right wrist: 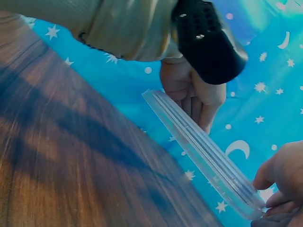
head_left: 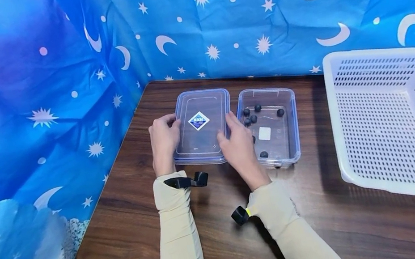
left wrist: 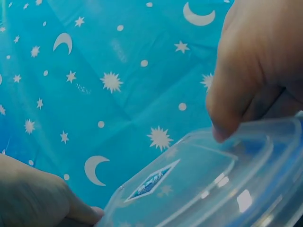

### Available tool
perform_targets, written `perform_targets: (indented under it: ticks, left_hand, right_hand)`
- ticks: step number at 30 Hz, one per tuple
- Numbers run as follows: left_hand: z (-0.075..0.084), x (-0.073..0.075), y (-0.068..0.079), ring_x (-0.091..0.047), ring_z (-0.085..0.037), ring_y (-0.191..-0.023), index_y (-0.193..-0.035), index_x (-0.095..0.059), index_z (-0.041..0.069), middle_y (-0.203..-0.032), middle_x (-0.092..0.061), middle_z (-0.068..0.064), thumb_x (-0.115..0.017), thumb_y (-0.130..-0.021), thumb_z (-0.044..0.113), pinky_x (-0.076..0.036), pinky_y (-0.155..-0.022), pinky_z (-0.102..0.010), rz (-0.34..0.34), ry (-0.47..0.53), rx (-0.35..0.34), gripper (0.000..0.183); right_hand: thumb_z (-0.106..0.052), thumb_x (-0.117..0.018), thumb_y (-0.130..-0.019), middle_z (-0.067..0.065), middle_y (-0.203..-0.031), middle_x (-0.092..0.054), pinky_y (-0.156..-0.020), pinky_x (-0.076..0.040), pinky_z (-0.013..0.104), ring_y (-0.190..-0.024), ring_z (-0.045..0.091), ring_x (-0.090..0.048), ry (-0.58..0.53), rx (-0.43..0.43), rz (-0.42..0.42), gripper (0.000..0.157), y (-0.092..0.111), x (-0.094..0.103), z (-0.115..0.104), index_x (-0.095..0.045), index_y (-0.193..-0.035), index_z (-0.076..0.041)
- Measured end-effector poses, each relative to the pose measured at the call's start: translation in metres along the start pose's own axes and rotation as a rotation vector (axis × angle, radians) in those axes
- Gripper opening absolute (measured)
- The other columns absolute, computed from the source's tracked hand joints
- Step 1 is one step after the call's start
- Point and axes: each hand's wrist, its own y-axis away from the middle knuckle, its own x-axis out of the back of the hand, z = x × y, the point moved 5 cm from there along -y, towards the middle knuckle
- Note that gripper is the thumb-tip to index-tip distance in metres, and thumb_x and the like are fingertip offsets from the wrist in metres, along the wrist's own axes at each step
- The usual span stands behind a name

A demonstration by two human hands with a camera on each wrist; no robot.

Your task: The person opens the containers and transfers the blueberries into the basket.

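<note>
A clear plastic lid (head_left: pixel 202 141) with blue-tinted edges and a diamond-shaped label is held between both hands over the left part of the table. My left hand (head_left: pixel 163 142) grips its left edge, thumb along the side. On the opposite edge, my right hand (head_left: pixel 240 148) pinches the rim with the thumb on top. Seen edge-on in the right wrist view, the lid (right wrist: pixel 203 151) shows several layered ridges and tilts above the wood. Just right of it stands an open clear container (head_left: pixel 293 129) with several small dark balls (head_left: pixel 258 108) and a white square inside.
A large white perforated basket (head_left: pixel 337 127) stands on the right of the dark wooden table (head_left: pixel 126 233). Blue cloth (head_left: pixel 254 13) with moons and stars hangs behind and to the left. Black cameras (head_left: pixel 240 215) are strapped to both wrists over pale sleeves.
</note>
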Motion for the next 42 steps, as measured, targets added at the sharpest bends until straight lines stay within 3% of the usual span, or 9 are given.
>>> perform_targets:
  ticks: [12, 18, 24, 31, 42]
  left_hand:
    - [-0.025, -0.011, -0.008, -0.055, -0.032, -0.118, -0.130, -0.060, 0.009, -0.126, -0.062, -0.015, -0.051, -0.098, 0.014, -0.045, -0.098, -0.047, -0.080, -0.053, 0.044, 0.034]
    - [-0.040, -0.014, -0.011, -0.052, -0.033, -0.122, -0.131, -0.059, 0.008, -0.130, -0.059, -0.016, -0.050, -0.097, 0.011, -0.044, -0.100, -0.047, -0.117, -0.075, 0.053, 0.035]
    - [-0.058, -0.026, -0.013, -0.049, -0.033, -0.124, -0.130, -0.060, 0.009, -0.131, -0.059, -0.015, -0.053, -0.095, 0.011, -0.041, -0.102, -0.047, -0.137, -0.067, 0.073, 0.036]
    - [-0.062, -0.028, -0.015, -0.051, -0.035, -0.121, -0.128, -0.061, 0.008, -0.128, -0.060, -0.016, -0.052, -0.093, 0.009, -0.042, -0.100, -0.047, -0.116, -0.083, 0.043, 0.036]
    - [-0.065, -0.036, -0.015, -0.056, -0.033, -0.116, -0.132, -0.059, 0.012, -0.127, -0.061, -0.016, -0.051, -0.096, 0.010, -0.047, -0.094, -0.047, -0.105, -0.050, 0.073, 0.037]
  right_hand:
    - [-0.014, -0.052, -0.094, 0.025, -0.153, -0.026, -0.106, -0.038, 0.044, -0.131, 0.038, -0.043, 0.180, 0.013, -0.130, 0.059, 0.009, -0.031, -0.010, -0.032, -0.144, 0.009]
    - [-0.010, -0.049, -0.095, 0.030, -0.152, -0.023, -0.109, -0.036, 0.041, -0.138, 0.036, -0.034, 0.225, 0.031, -0.136, 0.058, 0.020, -0.050, -0.006, -0.027, -0.143, 0.013]
    - [-0.007, -0.049, -0.092, 0.031, -0.151, -0.025, -0.108, -0.037, 0.041, -0.137, 0.037, -0.036, 0.211, 0.011, -0.116, 0.057, 0.025, -0.064, 0.010, -0.030, -0.142, 0.013]
    - [-0.006, -0.049, -0.092, 0.031, -0.150, -0.025, -0.108, -0.037, 0.042, -0.136, 0.037, -0.037, 0.188, 0.012, -0.103, 0.057, 0.026, -0.074, 0.019, -0.029, -0.142, 0.014]
    - [-0.007, -0.054, -0.089, 0.031, -0.150, -0.027, -0.109, -0.036, 0.040, -0.136, 0.037, -0.037, 0.249, 0.021, -0.091, 0.061, 0.026, -0.074, 0.020, -0.031, -0.141, 0.014]
